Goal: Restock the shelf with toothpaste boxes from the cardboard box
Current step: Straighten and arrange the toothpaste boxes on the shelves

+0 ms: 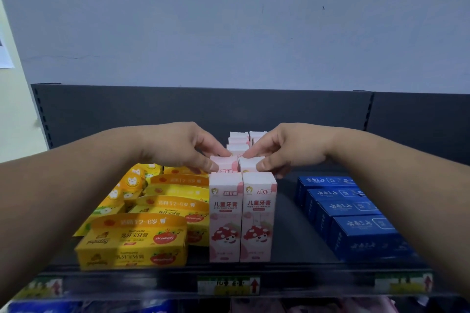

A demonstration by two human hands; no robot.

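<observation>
1. The pink boxes (225, 216) stand upright in a double file down the middle of the shelf (287, 223). The cardboard box is out of view.
2. The left grip (183, 147) has thumb and fingertips curled onto the top of the left box (225, 161) in the second rank. The right grip (287, 150) pinches the right box (250, 163) beside it the same way.
3. These cartons look light, stiff at the corners and thin in the panels, so a hard squeeze would probably dent them. The top edges, near the corners, seem the best hold.
4. Tall and narrow, they likely tip easily and could knock the front pair over the shelf lip.
5. Yellow boxes (132, 244) crowd the file's left side, touching or nearly so. The blue boxes (363, 236) sit well apart on the right, leaving a bare strip there.
6. Above the file is open room. The back panel (203, 107) closes the rear.
</observation>
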